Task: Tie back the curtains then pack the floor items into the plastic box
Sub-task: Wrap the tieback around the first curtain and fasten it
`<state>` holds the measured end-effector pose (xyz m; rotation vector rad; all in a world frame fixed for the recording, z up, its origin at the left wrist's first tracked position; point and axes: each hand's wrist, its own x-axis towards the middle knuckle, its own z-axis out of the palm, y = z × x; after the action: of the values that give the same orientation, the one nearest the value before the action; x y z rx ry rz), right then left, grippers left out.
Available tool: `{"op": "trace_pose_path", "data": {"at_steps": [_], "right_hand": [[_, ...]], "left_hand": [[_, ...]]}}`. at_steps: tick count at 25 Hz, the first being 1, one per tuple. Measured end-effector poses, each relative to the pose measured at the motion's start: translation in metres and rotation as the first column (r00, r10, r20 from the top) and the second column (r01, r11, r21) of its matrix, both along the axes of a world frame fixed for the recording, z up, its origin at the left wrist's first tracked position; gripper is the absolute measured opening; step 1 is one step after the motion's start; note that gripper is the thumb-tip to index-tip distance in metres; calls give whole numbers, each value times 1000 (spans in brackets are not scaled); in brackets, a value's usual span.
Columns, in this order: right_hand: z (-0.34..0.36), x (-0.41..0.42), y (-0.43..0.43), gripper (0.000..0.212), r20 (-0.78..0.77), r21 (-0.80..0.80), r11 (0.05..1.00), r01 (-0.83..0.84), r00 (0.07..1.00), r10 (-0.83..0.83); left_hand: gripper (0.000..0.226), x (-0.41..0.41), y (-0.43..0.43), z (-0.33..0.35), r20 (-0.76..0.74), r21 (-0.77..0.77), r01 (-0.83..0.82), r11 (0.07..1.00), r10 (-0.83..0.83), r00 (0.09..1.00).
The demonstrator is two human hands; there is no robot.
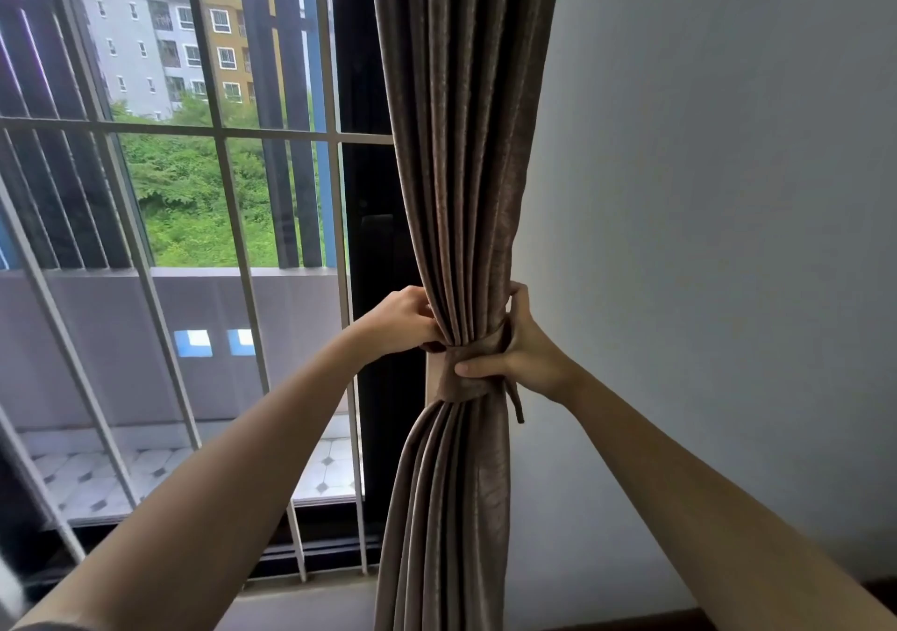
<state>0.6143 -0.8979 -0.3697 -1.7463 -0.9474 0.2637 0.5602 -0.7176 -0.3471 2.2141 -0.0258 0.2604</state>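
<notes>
A brown pleated curtain [461,154] hangs gathered into a narrow bundle beside the window's right edge. A matching fabric tie-back band [454,385] wraps the bundle at its waist, and a loose end [517,404] dangles on the right. My left hand [400,319] grips the curtain's left folds just above the band, fingers curled into the fabric. My right hand [526,351] wraps around the bundle from the right, thumb pressed across the band. The plastic box and the floor items are out of view.
A white metal window grille [228,222] and a dark frame [373,222] stand left of the curtain, with a tiled balcony [160,470] beyond. A plain white wall [728,217] fills the right side. A dark skirting strip [679,618] runs along the bottom.
</notes>
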Motion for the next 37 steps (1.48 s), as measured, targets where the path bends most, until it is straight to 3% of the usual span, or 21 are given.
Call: {"op": "trace_pose_path", "data": {"at_steps": [2,4,8,11,12,14,16,21,23,25,27,31,37], "right_hand": [[0,-1,1,87,-9,-9,1000,3,1000,-3],[0,0,3,89,-5,-28,1000,2,1000,-2],[5,-1,5,86,3,-50,999,-1,1000,1],[6,1,6,88,15,-75,997,13,1000,-12],[6,1,5,89,23,-80,997,15,1000,-14],[4,2,6,89,26,-84,996,19,1000,-17],[2,1,7,94,33,-84,996,30,999,-28],[-4,4,9,93,22,-92,995,27,999,-25],[-9,4,8,83,14,-139,990,16,1000,-14],[-15,1,7,70,-7,-200,980,1,1000,-3],[-18,-1,6,70,11,-228,973,23,1000,-21],[-10,-10,15,74,33,-105,988,112,994,-109],[-20,-11,25,66,-15,25,987,160,987,-159]], "left_hand": [[19,-5,2,2,112,213,-86,973,63,992],[38,-6,11,0,265,419,-194,887,85,960],[58,-9,30,0,367,456,-274,847,102,925],[49,-18,39,11,350,413,-216,885,64,934],[48,-21,43,16,372,458,-270,847,93,923],[46,-25,52,28,404,610,-415,675,186,896],[45,-28,60,31,335,679,-429,595,269,903],[20,-26,53,2,195,590,-239,771,151,969],[12,-21,46,-12,194,599,-263,757,182,964],[19,-14,42,-26,176,641,-304,705,250,952],[20,-12,47,-30,203,598,-344,724,278,939],[19,-19,51,-16,230,308,-213,927,144,962],[21,5,33,-16,238,298,-151,943,80,968]]}}
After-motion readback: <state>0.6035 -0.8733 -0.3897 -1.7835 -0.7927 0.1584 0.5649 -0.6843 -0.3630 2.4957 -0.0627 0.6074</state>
